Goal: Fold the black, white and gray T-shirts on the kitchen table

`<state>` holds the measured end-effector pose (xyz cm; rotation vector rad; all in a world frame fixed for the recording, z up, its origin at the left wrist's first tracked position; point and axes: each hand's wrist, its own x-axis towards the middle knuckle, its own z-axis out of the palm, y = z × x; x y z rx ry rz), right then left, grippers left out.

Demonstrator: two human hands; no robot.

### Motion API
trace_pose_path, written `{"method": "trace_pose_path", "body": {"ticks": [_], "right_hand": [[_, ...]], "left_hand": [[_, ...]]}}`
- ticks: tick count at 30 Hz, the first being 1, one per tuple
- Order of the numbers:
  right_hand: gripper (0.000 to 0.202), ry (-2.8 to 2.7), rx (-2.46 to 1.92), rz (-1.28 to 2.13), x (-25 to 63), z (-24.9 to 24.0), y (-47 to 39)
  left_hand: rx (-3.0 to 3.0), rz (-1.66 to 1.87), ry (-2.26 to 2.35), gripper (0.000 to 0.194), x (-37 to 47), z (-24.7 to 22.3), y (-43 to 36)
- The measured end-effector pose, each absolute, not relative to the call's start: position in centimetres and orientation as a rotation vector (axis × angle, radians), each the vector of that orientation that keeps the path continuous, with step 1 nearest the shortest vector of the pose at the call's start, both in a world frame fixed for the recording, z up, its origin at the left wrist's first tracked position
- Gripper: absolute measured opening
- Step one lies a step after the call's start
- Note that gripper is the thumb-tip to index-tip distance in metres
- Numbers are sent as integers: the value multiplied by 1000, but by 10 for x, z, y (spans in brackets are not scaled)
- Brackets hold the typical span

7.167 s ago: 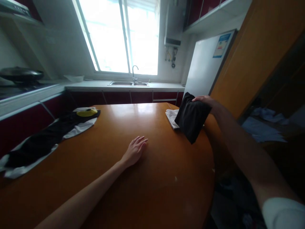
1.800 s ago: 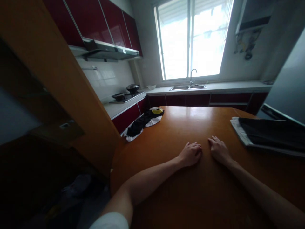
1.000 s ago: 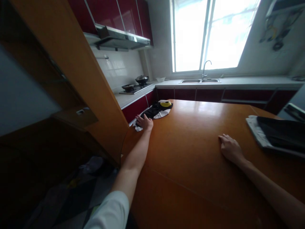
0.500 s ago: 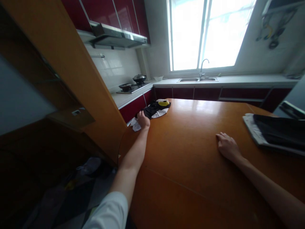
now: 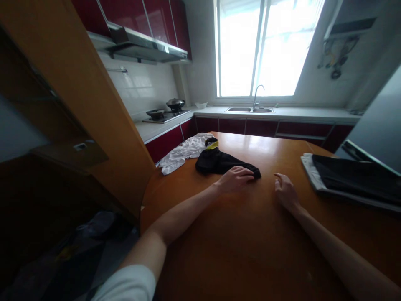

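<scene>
My left hand (image 5: 235, 179) is closed on the near right end of a black garment (image 5: 221, 162), which stretches over the wooden table (image 5: 225, 234). A yellow patch (image 5: 212, 145) shows at its far end. Behind and to the left, a crumpled white garment (image 5: 184, 151) lies against the black one at the table's edge. My right hand (image 5: 286, 193) holds nothing, hovering or resting just right of the black garment's tip, its index finger stretched forward. Whether its underside touches the table I cannot tell.
Folded black and white clothes (image 5: 354, 177) form a flat pile at the right of the table. A wooden post (image 5: 115, 104) stands close by on the left. Beyond are a stove (image 5: 166, 117) with pans, a sink (image 5: 250, 109) and a window.
My left hand has drawn the black garment rightward and nearer, away from the white one, which now lies more exposed. My right hand's fingers have lifted and spread somewhat. The view has shifted slightly.
</scene>
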<state>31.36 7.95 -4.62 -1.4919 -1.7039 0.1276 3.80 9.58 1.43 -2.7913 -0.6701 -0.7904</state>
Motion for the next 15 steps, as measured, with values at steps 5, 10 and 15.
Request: {"method": "trace_pose_path", "body": {"ticks": [5,10,15], "right_hand": [[46,-1944,-1309,66,296,-43,72],[52,-2345,-1277,92,277,-38,59],[56,-2426,-1334,173,273,-30,55]], "left_hand": [[-2220,-893,-1625,38,-4,13,122],[-2025,-628,-2231,47,-58,5,146],[-2153,-631,-2186,32,-57,-5,152]]}}
